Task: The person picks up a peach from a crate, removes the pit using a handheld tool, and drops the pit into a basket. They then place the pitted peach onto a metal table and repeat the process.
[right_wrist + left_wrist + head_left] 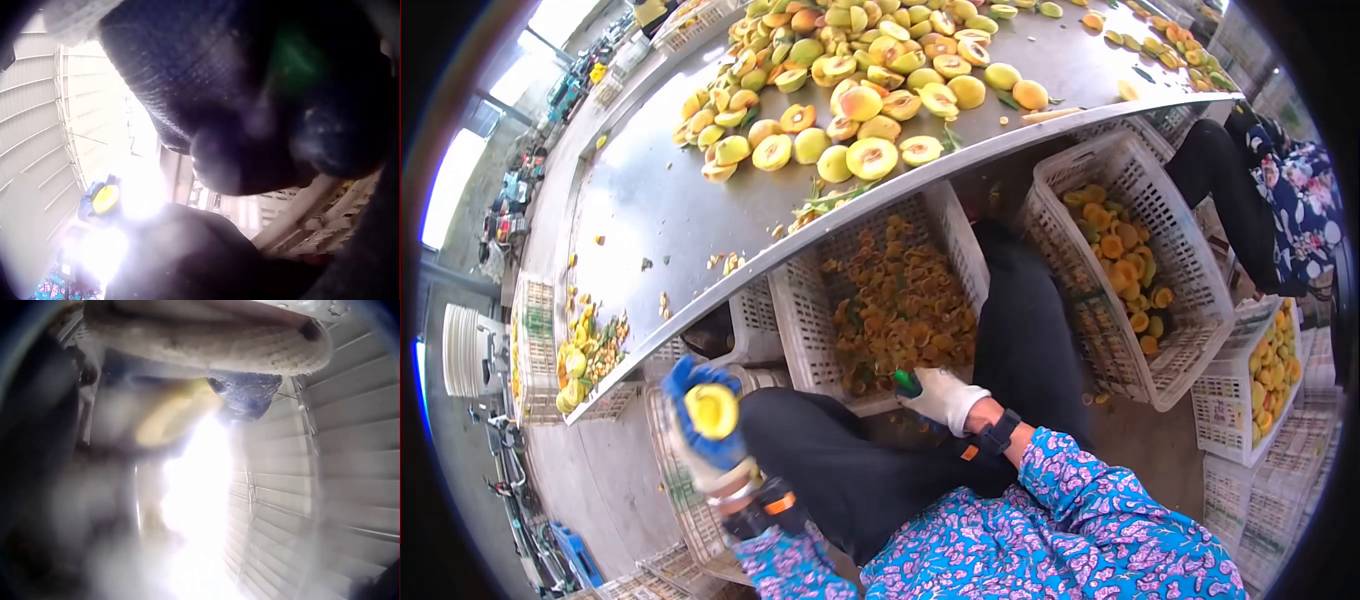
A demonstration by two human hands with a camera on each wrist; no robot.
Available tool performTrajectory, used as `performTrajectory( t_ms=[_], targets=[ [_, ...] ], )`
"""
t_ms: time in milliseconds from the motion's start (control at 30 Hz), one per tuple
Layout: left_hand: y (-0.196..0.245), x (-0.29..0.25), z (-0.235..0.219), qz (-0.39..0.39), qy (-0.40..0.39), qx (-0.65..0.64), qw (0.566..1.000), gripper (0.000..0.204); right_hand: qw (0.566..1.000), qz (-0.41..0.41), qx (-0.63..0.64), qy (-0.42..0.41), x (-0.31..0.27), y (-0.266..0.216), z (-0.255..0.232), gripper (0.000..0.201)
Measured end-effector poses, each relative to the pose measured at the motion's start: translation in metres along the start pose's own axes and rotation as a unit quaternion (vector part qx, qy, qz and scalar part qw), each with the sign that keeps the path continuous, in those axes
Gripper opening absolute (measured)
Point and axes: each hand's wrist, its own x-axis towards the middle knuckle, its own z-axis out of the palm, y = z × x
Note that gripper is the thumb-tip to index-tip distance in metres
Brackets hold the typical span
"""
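The head view takes in the whole workplace. The left hand (705,430), in a blue-palmed glove, is raised beside the left knee with its fingers curled round a peach half (712,410), whose yellow cut face is turned up toward the camera. The right hand (940,397), in a white glove, rests on the right thigh with its fingers closed on a green-handled tool (906,382) that sticks out toward the middle crate (800,330). That crate is full of dark orange scraps and stands under the edge of the metal table (650,200), just in front of the knees. On the table lies a heap of peaches (860,60), whole and halved. To the right a second crate (1200,300) holds orange fruit pieces, and beyond it sits another person (1280,190) in dark trousers and a flowered top.

The left wrist view shows little of this: a glove cuff across the top, a blue fingertip (247,394) and a blurred yellow shape beside it, with crate slats to the right and glare in the middle. The right wrist view is filled by dark gloved fingers (237,94) very close to the lens, with a green blur where the tool sits; far off to the lower left it catches the left hand (100,200) holding up the yellow peach half (105,199), seen from the other side.
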Motion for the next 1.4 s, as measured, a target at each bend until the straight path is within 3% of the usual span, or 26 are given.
performTrajectory(
  t_ms=[67,100,133,167,267,300,333,367,400,433,467,533,567,667,767,800,900,933,967,1033,1100,1133,1233,1300,1367,1400],
  targets=[
    [0.037,0.005,-0.047,0.074,0.011,0.184,0.98,0.033,0.999,-0.046,-0.008,0.014,0.011,0.024,0.014,0.036],
    [0.05,0.016,-0.084,0.048,0.073,0.245,0.966,0.025,0.999,-0.051,-0.004,0.008,0.009,0.024,0.013,0.035],
    [0.063,0.014,-0.064,0.021,0.134,0.469,0.873,0.024,0.999,-0.054,0.0,0.0,0.008,0.025,0.013,0.034],
    [0.073,0.015,-0.041,-0.008,0.189,0.662,0.725,0.024,0.998,-0.056,0.004,-0.008,0.008,0.027,0.012,0.032],
    [0.054,0.045,0.006,0.163,0.069,0.522,0.834,0.026,0.998,-0.049,0.039,-0.031,0.005,0.026,0.006,0.03],
    [0.043,0.059,0.04,0.129,0.023,0.483,0.866,0.028,0.997,-0.045,0.053,-0.039,0.004,0.026,0.004,0.03],
    [0.027,0.074,0.065,0.148,-0.03,0.52,0.841,0.03,0.996,-0.049,0.072,-0.023,0.003,0.027,0.005,0.03],
    [0.02,0.066,0.124,0.153,-0.063,0.588,0.792,0.03,0.994,-0.045,0.091,-0.028,0.005,0.031,0.005,0.03],
    [0.005,0.078,0.152,0.166,-0.113,0.637,0.744,0.032,0.994,-0.03,0.099,-0.03,0.004,0.03,0.001,0.029],
    [-0.016,0.091,0.173,0.15,-0.161,0.581,0.784,0.035,0.994,-0.014,0.106,-0.032,0.002,0.028,-0.003,0.029],
    [-0.036,0.108,0.186,0.188,-0.193,0.577,0.771,0.039,0.991,0.0,0.134,-0.023,0.0,0.03,-0.003,0.027],
    [-0.057,0.136,0.219,0.202,-0.232,0.696,0.648,0.048,0.985,0.021,0.162,-0.047,0.002,0.031,-0.008,0.026],
    [-0.063,0.146,0.234,0.154,-0.272,0.724,0.615,0.054,0.983,0.025,0.173,-0.053,0.001,0.031,-0.01,0.026],
    [-0.097,0.175,0.242,0.178,-0.346,0.763,0.516,0.059,0.993,-0.004,0.109,-0.037,0.007,0.031,-0.007,0.029],
    [-0.1,0.182,0.247,0.181,-0.356,0.787,0.47,0.058,0.996,-0.027,0.084,-0.028,0.013,0.03,-0.006,0.03],
    [-0.096,0.178,0.248,0.185,-0.342,0.79,0.475,0.056,0.996,-0.03,0.083,-0.029,0.012,0.029,-0.006,0.03],
    [-0.082,0.174,0.229,0.138,-0.273,0.742,0.597,0.054,0.994,-0.039,0.104,-0.001,0.014,0.036,0.001,0.028],
    [-0.078,0.177,0.208,0.127,-0.279,0.628,0.715,0.048,0.992,-0.042,0.117,0.01,0.013,0.036,0.004,0.028],
    [-0.073,0.179,0.188,0.029,-0.305,0.415,0.857,0.042,0.992,-0.035,0.117,0.014,0.01,0.036,0.005,0.026],
    [-0.041,0.153,0.161,-0.086,-0.295,0.159,0.938,0.045,0.994,-0.026,0.109,0.015,0.004,0.027,-0.005,0.024],
    [-0.023,0.115,0.136,-0.179,-0.275,-0.091,0.94,0.053,0.995,-0.069,0.074,0.015,0.011,0.029,-0.002,0.023],
    [-0.022,0.098,0.119,-0.184,-0.261,-0.173,0.932,0.058,0.995,-0.056,0.081,0.009,0.01,0.022,-0.004,0.024],
    [-0.023,0.052,0.084,-0.221,-0.175,-0.3,0.911,0.053,0.995,-0.05,0.085,0.013,0.01,0.014,-0.002,0.028],
    [-0.035,0.034,0.06,-0.209,-0.095,-0.256,0.939,0.048,0.99,-0.111,0.044,0.077,0.005,0.003,0.0,0.032],
    [-0.043,0.021,0.045,-0.214,-0.095,-0.236,0.943,0.051,0.97,-0.201,-0.009,0.136,-0.008,-0.017,0.002,0.034],
    [-0.044,0.014,0.041,-0.221,-0.083,-0.21,0.949,0.052,0.976,-0.191,0.01,0.108,-0.023,-0.041,-0.004,0.034]
  ],
)
